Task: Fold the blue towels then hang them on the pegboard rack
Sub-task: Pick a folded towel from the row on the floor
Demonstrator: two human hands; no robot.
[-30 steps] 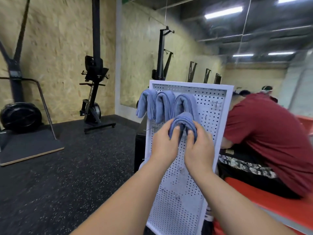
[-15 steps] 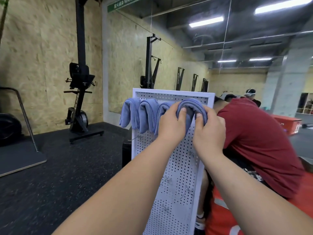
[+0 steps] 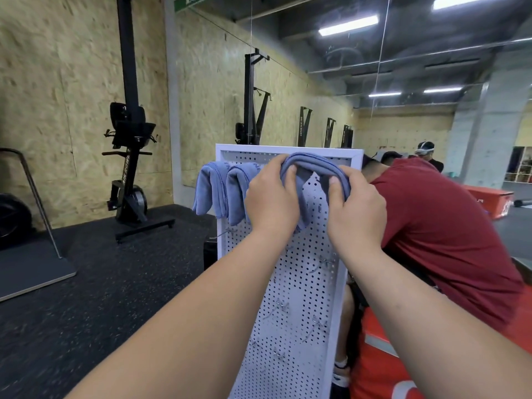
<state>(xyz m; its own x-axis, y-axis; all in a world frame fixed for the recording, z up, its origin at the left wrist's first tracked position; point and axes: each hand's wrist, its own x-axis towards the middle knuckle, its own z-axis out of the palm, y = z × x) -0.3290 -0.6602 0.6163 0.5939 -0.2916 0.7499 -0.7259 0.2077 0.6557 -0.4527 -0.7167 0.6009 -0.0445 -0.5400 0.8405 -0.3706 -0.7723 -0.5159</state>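
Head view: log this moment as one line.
left hand, right hand: grip folded blue towel | at pegboard rack top | hung towels: two visible, left | hooked: cannot tell

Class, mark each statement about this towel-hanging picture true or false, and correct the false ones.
1. The left hand and the right hand both grip one folded blue towel. True.
2. Other blue towels already hang at the upper left of the pegboard. True.
3. The pegboard is black. False: it is white.
4. A green shirt shows to the right of the pegboard. False: the shirt there is red.
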